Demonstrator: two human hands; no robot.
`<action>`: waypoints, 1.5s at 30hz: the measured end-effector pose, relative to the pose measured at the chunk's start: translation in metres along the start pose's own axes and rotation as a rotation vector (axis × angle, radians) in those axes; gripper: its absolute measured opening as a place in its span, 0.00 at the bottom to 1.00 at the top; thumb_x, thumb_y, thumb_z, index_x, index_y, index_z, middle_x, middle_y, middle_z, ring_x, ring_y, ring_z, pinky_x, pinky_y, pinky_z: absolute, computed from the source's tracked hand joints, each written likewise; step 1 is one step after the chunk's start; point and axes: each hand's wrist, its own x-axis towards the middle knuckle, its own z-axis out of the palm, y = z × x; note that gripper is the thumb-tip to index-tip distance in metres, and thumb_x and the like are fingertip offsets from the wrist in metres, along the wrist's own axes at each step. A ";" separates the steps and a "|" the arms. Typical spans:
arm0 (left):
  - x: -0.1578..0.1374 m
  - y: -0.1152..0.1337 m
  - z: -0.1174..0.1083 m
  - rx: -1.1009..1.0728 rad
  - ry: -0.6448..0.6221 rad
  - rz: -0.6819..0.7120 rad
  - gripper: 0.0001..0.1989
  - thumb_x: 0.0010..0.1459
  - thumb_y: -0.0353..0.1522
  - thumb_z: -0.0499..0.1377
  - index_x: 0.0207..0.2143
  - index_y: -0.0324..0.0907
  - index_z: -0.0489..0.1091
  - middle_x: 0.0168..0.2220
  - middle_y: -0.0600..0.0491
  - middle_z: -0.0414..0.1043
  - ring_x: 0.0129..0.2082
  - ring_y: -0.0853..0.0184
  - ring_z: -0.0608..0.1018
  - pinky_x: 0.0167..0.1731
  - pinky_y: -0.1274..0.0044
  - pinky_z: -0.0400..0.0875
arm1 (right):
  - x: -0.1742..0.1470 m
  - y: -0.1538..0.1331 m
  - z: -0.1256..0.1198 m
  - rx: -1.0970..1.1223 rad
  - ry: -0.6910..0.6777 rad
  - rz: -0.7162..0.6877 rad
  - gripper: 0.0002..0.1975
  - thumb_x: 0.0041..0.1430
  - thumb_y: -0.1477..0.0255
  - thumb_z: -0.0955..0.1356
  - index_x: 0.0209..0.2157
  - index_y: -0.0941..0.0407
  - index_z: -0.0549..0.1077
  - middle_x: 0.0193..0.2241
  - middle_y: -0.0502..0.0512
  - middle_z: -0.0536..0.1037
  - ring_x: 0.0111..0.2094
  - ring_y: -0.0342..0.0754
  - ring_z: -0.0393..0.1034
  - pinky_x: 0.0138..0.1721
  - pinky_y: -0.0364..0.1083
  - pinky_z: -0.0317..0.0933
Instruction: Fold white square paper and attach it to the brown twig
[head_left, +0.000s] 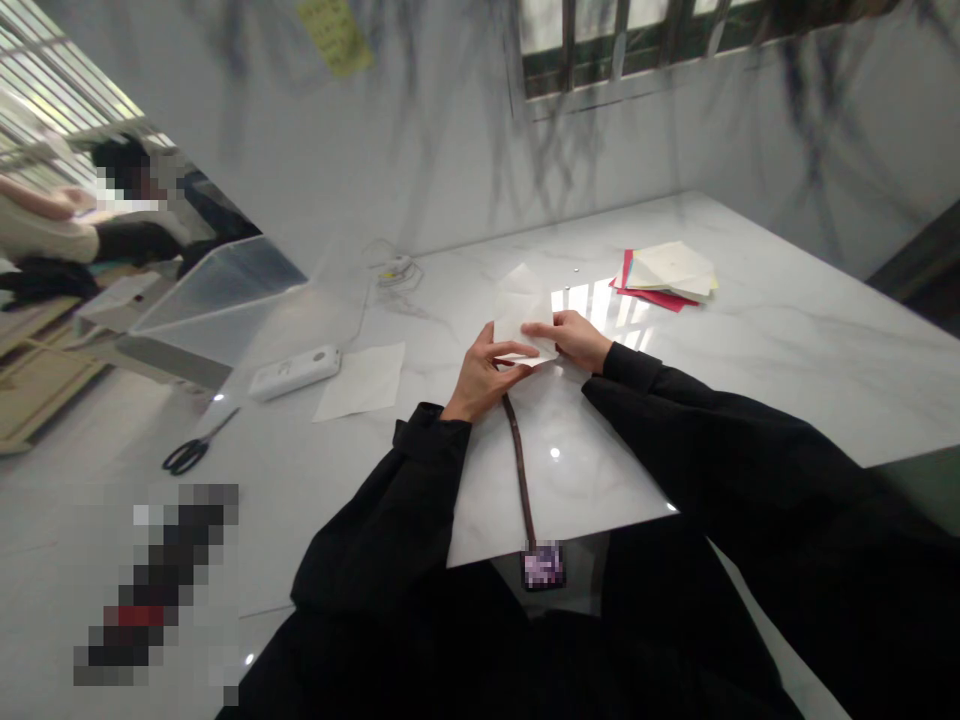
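Note:
Between my two hands is a white sheet of paper [523, 292], partly folded, with its pointed top end upward. My left hand [489, 375] grips its lower left edge, fingers across the front and thumb below. From the right, my right hand [574, 338] pinches the paper, one finger lying on its face. A bit of red shows under the paper by my left fingers; I cannot make out what it is. Below the hands a dark brown cord [520, 460] runs down to the table's front edge.
A loose white sheet [361, 382] lies left of my hands, beside a white power strip-like device [295, 373]. Black-handled scissors [191, 452] are further left. Stacked coloured papers [667, 275] sit at the back right. A clear plastic panel [217, 295] stands at left, with people beyond.

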 end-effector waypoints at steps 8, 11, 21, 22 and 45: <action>0.004 -0.009 0.001 -0.100 0.165 -0.065 0.16 0.54 0.45 0.73 0.34 0.41 0.83 0.47 0.47 0.72 0.42 0.64 0.80 0.33 0.78 0.78 | -0.002 -0.002 -0.001 -0.039 -0.071 -0.018 0.21 0.51 0.55 0.81 0.27 0.59 0.78 0.20 0.51 0.74 0.21 0.41 0.59 0.23 0.44 0.54; 0.004 -0.009 0.001 -0.025 0.191 -0.060 0.15 0.54 0.43 0.73 0.36 0.41 0.82 0.39 0.49 0.74 0.35 0.67 0.78 0.31 0.78 0.75 | -0.004 -0.005 0.000 -0.047 -0.086 -0.021 0.21 0.51 0.56 0.80 0.27 0.60 0.78 0.21 0.52 0.74 0.22 0.41 0.61 0.24 0.44 0.54; 0.003 -0.004 0.003 -0.217 0.233 -0.128 0.51 0.51 0.42 0.75 0.72 0.49 0.56 0.52 0.44 0.79 0.45 0.56 0.84 0.44 0.67 0.81 | -0.002 -0.003 0.001 -0.151 -0.093 -0.059 0.21 0.52 0.56 0.79 0.26 0.61 0.78 0.19 0.50 0.73 0.21 0.41 0.60 0.24 0.43 0.52; 0.003 -0.005 0.003 -0.241 0.231 -0.140 0.55 0.50 0.43 0.76 0.74 0.49 0.52 0.52 0.43 0.79 0.45 0.55 0.84 0.45 0.67 0.81 | -0.002 -0.001 0.001 -0.162 -0.099 -0.063 0.21 0.52 0.56 0.78 0.27 0.61 0.78 0.19 0.50 0.73 0.21 0.41 0.60 0.24 0.43 0.52; 0.005 -0.016 0.000 -0.276 0.307 -0.266 0.27 0.47 0.45 0.75 0.45 0.37 0.80 0.43 0.45 0.84 0.40 0.59 0.82 0.40 0.71 0.78 | 0.001 0.001 -0.001 -0.110 -0.104 -0.091 0.25 0.54 0.52 0.78 0.23 0.57 0.70 0.20 0.47 0.68 0.24 0.40 0.62 0.28 0.42 0.59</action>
